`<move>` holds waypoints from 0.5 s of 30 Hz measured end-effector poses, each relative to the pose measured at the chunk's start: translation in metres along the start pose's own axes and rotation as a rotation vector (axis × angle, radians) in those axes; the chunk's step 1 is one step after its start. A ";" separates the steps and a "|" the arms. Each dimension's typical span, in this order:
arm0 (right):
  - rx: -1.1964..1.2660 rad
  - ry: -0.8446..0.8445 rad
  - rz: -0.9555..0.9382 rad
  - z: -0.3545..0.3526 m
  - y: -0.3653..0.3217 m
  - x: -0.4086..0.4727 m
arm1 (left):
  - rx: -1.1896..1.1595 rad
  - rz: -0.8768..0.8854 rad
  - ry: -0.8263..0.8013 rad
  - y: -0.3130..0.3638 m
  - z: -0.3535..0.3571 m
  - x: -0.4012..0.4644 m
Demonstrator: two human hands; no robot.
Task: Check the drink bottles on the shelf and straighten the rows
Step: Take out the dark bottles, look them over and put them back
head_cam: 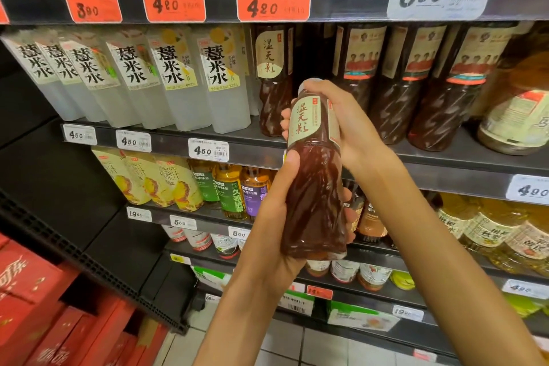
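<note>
Now | both hands grip brown bottle | shelf rows behind

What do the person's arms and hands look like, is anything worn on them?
Both are bare. The left hand and right hand show no gloves, rings, watch or bands. Both forearms are uncovered as far as the picture's lower edge, with no sleeve in view. The nails are short and unpainted.
</note>
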State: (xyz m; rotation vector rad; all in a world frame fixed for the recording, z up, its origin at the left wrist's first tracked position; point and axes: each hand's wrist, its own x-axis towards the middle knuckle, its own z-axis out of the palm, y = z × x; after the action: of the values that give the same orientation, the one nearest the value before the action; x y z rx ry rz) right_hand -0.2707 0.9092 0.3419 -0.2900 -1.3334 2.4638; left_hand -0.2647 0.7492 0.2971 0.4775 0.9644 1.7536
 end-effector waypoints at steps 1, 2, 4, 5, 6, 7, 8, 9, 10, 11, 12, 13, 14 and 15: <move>-0.004 -0.005 -0.015 0.001 -0.002 -0.001 | 0.005 -0.003 -0.005 0.000 0.000 0.002; -0.011 -0.013 -0.034 0.002 -0.004 -0.002 | 0.005 -0.006 -0.010 -0.001 0.000 0.004; -0.016 -0.056 -0.081 0.005 -0.009 -0.005 | 0.007 0.006 -0.022 -0.002 -0.002 0.009; -0.013 -0.088 -0.108 0.006 -0.011 -0.008 | 0.019 0.019 -0.032 -0.003 -0.003 0.011; -0.021 -0.116 -0.140 0.008 -0.013 -0.010 | 0.042 0.035 -0.042 -0.005 -0.004 0.013; -0.044 -0.138 -0.175 0.009 -0.014 -0.013 | 0.074 0.052 -0.049 -0.006 -0.006 0.015; -0.075 -0.152 -0.212 0.011 -0.015 -0.016 | 0.114 0.073 -0.052 -0.007 -0.008 0.017; -0.099 -0.164 -0.246 0.012 -0.015 -0.019 | 0.157 0.094 -0.051 -0.008 -0.010 0.018; -0.101 -0.173 -0.278 0.014 -0.016 -0.021 | 0.212 0.117 -0.040 -0.009 -0.011 0.019; -0.087 -0.180 -0.304 0.015 -0.016 -0.023 | 0.285 0.144 -0.013 -0.010 -0.013 0.020; -0.076 -0.179 -0.334 0.016 -0.017 -0.025 | 0.373 0.182 0.032 -0.011 -0.015 0.021; -0.091 -0.165 -0.374 0.016 -0.018 -0.027 | 0.448 0.238 0.079 -0.010 -0.017 0.021; -0.138 -0.138 -0.437 0.016 -0.019 -0.028 | 0.498 0.308 0.110 -0.008 -0.019 0.022; -0.203 -0.112 -0.516 0.015 -0.020 -0.029 | 0.521 0.370 0.120 -0.006 -0.019 0.023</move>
State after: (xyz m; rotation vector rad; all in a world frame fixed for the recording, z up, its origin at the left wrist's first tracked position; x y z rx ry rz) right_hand -0.2446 0.8966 0.3672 0.1381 -1.4845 1.9437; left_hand -0.2833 0.7639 0.2782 0.9384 1.5047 1.8606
